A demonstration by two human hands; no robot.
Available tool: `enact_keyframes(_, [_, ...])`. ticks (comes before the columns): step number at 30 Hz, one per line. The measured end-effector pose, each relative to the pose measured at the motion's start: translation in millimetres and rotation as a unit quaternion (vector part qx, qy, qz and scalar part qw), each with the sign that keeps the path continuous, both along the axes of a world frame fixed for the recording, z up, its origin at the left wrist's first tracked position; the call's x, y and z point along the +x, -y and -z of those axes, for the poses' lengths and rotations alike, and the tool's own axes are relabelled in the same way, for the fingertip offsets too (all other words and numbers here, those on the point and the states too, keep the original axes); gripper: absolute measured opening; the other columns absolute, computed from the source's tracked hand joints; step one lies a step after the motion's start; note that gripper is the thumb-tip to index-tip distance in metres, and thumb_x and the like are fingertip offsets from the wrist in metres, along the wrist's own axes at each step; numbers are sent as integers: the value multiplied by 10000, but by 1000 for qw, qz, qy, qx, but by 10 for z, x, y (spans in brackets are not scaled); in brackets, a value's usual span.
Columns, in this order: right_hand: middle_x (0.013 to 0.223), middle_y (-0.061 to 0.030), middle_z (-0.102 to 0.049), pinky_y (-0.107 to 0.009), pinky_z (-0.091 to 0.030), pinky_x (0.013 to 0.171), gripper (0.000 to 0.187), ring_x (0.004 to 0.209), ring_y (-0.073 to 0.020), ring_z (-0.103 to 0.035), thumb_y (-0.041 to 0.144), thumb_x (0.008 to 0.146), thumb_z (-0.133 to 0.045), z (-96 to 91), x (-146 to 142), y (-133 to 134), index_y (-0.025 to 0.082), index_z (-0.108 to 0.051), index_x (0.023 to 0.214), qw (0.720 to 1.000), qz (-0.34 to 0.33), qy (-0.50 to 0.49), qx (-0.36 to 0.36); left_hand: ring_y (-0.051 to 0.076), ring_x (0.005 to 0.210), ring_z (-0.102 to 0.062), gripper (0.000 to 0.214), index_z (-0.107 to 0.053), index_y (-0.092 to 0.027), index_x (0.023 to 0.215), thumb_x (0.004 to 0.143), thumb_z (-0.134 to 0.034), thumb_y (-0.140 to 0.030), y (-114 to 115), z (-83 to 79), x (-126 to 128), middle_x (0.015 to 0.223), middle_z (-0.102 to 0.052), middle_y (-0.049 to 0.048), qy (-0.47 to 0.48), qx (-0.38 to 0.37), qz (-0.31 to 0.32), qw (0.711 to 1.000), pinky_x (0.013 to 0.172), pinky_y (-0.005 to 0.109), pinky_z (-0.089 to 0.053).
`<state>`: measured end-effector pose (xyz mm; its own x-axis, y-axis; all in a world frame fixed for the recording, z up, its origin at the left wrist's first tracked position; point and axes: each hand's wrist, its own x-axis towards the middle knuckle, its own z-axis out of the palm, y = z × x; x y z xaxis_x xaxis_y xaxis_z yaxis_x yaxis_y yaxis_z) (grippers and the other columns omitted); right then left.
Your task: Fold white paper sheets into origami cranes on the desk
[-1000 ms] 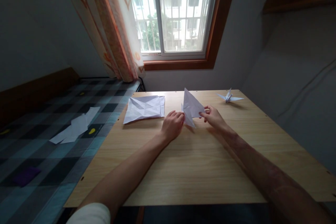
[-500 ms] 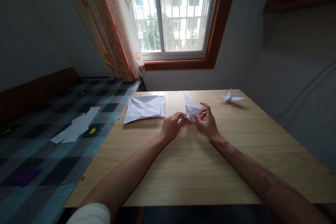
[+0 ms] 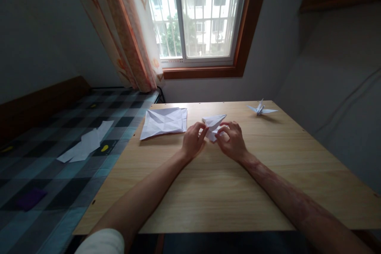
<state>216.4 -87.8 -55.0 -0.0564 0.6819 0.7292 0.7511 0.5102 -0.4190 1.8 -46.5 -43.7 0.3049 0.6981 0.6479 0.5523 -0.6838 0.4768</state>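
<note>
Folded paper (image 3: 214, 121): around mid worktop (image 3: 190, 190), between left hand (image 3: 193, 141) and right hand (image 3: 233, 141)
Creased sheets (image 3: 163, 121): kinda loose pile, left
Paper crane (image 3: 260, 109): wings out, far right
Left hand: pinching the paper's left side
Right hand: ditto, right side

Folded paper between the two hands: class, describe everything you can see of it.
The folded paper is white, creased and looks thin. Its upper flap tapers to a point toward the right of the picture; a lower part shows beneath, partly hidden. The left hand holds its left side, and the right hand pinches its lower right part. It is over the far half of the wooden table; whether they touch cannot be told.
</note>
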Motion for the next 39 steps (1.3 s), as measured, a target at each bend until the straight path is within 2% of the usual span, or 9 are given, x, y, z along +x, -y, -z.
enact_keyframes(3, [1154,-67,-755,-571,-292,1296,45,1185,-311,-640,276,986,-674,-47,-12,36,271,-715,1001,1000,-17,5,-13,208,945,-715,244,-632,-239,1056,1138,-508,-433,9,-23,-1,1023,-757,41,8,-11,9,1000,879,333,-531])
enact_keyframes(6, [984,-34,-767,-577,-238,1331,46,1113,-296,-673,263,985,-663,-93,-26,77,283,-698,963,999,-38,12,-35,187,902,-712,234,-638,-246,1059,1131,-518,-434,38,-64,-7,1001,-743,28,5,-28,13,1000,813,300,-524])
enact_keyframes(10, [920,-24,-761,-582,-171,1366,84,1083,-298,-677,354,965,-744,-104,-56,107,285,-708,934,998,-38,32,-45,159,801,-666,255,-661,-250,1031,1123,-534,-451,98,-117,-8,979,-720,18,-9,-40,21,999,730,273,-492])
enact_keyframes(15, [884,-24,-744,-594,-216,1350,149,1023,-302,-669,407,897,-834,-31,-86,69,288,-745,895,997,-15,51,-55,142,738,-652,249,-688,-253,1006,1093,-595,-467,103,-88,20,953,-720,1,-1,-72,25,997,675,259,-474])
enact_keyframes(23, [902,-19,-733,-605,-241,1345,108,1045,-295,-665,334,907,-812,-36,-55,74,297,-729,849,996,-46,54,-50,159,684,-699,281,-695,-263,1045,1050,-642,-539,9,27,38,870,-774,-15,5,-143,0,990,630,255,-452])
enact_keyframes(30, [890,-14,-747,-589,-206,1371,149,1043,-287,-676,340,967,-763,-90,1,92,301,-686,845,994,-64,77,-51,159,647,-670,274,-664,-244,1001,1061,-605,-505,-47,64,35,812,-749,-10,33,-155,-20,987,604,258,-406])
enact_keyframes(33, [1004,-1,-804,-599,-169,1379,102,1088,-284,-693,331,982,-745,-112,77,76,318,-716,884,989,-95,96,-60,161,636,-661,247,-646,-241,1029,1072,-581,-475,-60,58,42,782,-734,-14,52,-171,-31,983,602,257,-403])
enact_keyframes(35, [1048,7,-828,-591,-206,1364,21,1115,-284,-706,310,971,-758,-133,129,69,331,-758,971,985,-122,99,-64,166,631,-662,224,-642,-247,1054,1062,-604,-467,-50,47,45,766,-731,-21,41,-170,-48,983,600,260,-398])
enact_keyframes(39, [952,-7,-835,-545,-327,1305,220,1105,-287,-731,247,953,-754,-191,200,77,321,-796,1156,980,-153,108,-68,176,637,-670,197,-635,-262,1094,1027,-671,-443,8,30,46,821,-746,-22,-22,-112,-86,990,629,281,-421])
